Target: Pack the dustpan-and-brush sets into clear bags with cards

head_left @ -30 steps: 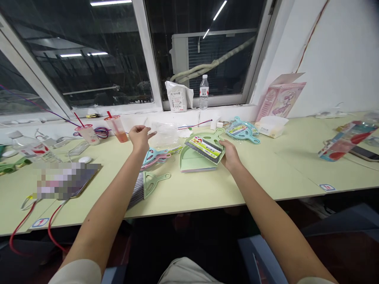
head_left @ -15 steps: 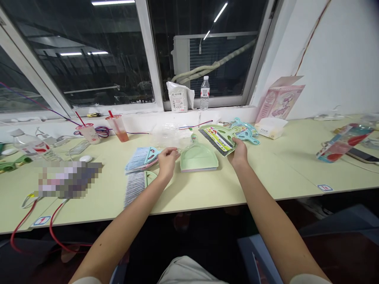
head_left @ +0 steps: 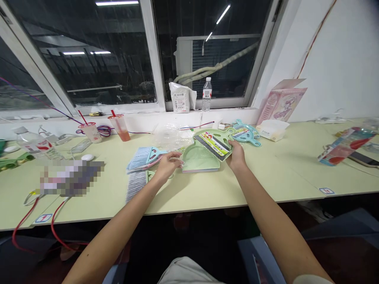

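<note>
My right hand (head_left: pixel 237 156) grips the lower right side of a green dustpan-and-brush set (head_left: pixel 214 144), with dark bristles and a yellow-white label. The set is tilted and overlaps the right part of a green dustpan (head_left: pixel 197 157) on the table. Under that dustpan's front edge, pale layers show. At the dustpan's left side is my left hand (head_left: pixel 168 167), fingers reaching toward its rim and slightly apart; I cannot tell whether they touch it. Left of this hand lie a blue brush (head_left: pixel 140 157) and a green-handled brush with grey bristles (head_left: pixel 136 184).
Behind the dustpan lies clear plastic wrapping (head_left: pixel 167 136). A blue packaged set (head_left: pixel 245 132), a tissue pack (head_left: pixel 272 129) and a pink box (head_left: pixel 282 102) stand at the back right. Drink cups (head_left: pixel 121 128) are at the back left. The table's front edge (head_left: pixel 195 211) runs below my arms.
My right hand has brought the green packaged set left and slightly down, over the dustpan. My left hand has shifted slightly down and right, its fingers opening near the dustpan's edge.
</note>
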`<state>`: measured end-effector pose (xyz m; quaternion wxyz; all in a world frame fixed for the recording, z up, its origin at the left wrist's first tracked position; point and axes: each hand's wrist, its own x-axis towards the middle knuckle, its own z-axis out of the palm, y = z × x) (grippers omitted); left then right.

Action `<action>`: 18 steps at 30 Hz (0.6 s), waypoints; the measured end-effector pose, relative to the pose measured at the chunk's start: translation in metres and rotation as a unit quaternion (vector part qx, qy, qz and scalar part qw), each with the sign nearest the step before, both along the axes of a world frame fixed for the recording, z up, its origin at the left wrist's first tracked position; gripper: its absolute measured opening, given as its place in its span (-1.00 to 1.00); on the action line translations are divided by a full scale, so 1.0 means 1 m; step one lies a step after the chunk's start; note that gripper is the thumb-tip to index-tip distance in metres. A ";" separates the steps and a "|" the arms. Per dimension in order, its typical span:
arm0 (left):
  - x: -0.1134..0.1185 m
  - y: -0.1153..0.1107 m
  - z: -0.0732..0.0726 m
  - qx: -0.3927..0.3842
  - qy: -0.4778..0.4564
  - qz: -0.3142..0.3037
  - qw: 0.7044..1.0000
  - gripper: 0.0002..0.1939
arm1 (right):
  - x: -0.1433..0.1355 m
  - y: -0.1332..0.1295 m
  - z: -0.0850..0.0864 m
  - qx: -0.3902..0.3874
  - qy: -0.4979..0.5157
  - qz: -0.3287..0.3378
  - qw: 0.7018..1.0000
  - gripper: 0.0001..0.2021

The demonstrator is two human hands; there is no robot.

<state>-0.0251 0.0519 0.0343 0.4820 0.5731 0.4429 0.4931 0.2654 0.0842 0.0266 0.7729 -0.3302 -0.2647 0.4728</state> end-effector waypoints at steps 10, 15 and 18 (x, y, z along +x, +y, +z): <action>-0.002 -0.005 0.003 -0.014 0.011 -0.040 0.999 -0.61 | -0.010 -0.008 0.009 -0.031 0.035 -0.003 0.999 -0.74; 0.010 -0.019 -0.003 -0.028 0.013 0.037 0.999 -0.62 | -0.010 -0.012 0.013 -0.026 0.031 -0.020 0.999 -0.74; 0.011 -0.039 -0.014 0.010 0.081 0.073 0.994 -0.58 | -0.010 -0.013 0.013 -0.023 0.021 -0.030 0.999 -0.75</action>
